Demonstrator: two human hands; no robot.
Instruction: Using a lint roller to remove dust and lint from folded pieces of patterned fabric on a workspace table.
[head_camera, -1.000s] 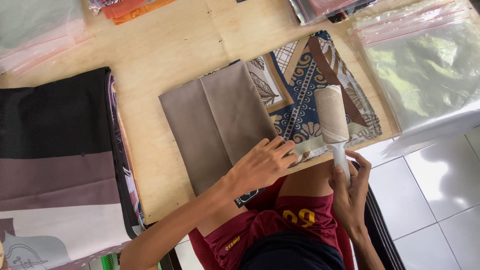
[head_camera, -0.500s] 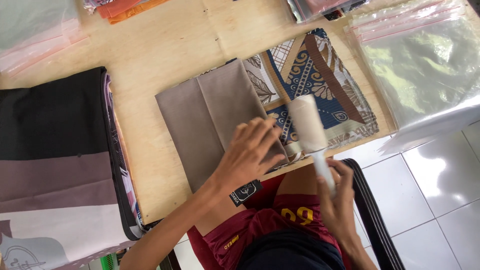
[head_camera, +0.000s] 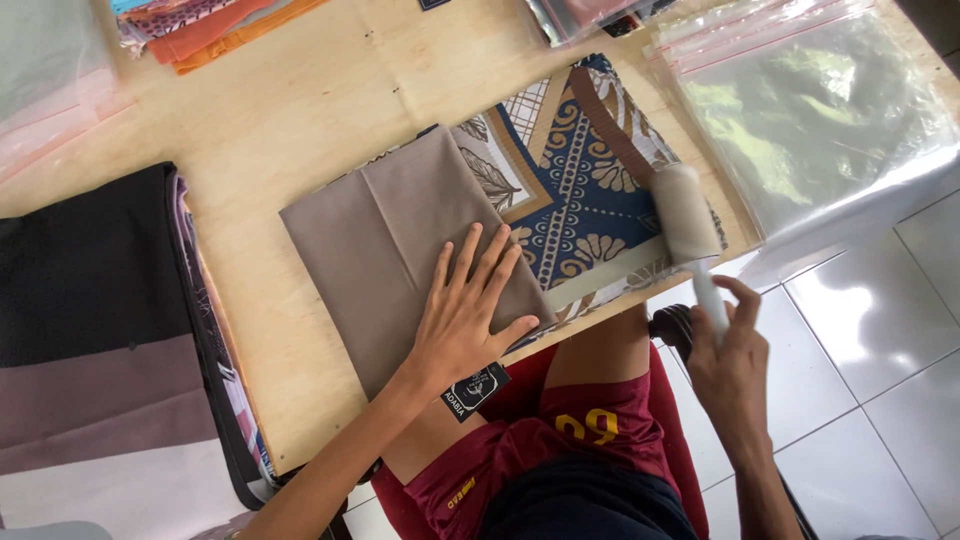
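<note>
Roller moved right onto patterned blue-and-brown folded cloth (head_camera: 585, 190) | left hand (head_camera: 465, 320) flat, fingers spread, pinning plain taupe folded fabric (head_camera: 390, 240) to pale plywood bench (head_camera: 260, 120) | right hand (head_camera: 730, 350) clamped on white cylindrical lint roller (head_camera: 688, 215) handle

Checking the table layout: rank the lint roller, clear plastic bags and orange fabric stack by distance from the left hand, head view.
From the left hand:
1. Lint roller, to its right near the table edge.
2. Clear plastic bags, far right.
3. Orange fabric stack, top left corner.
</note>
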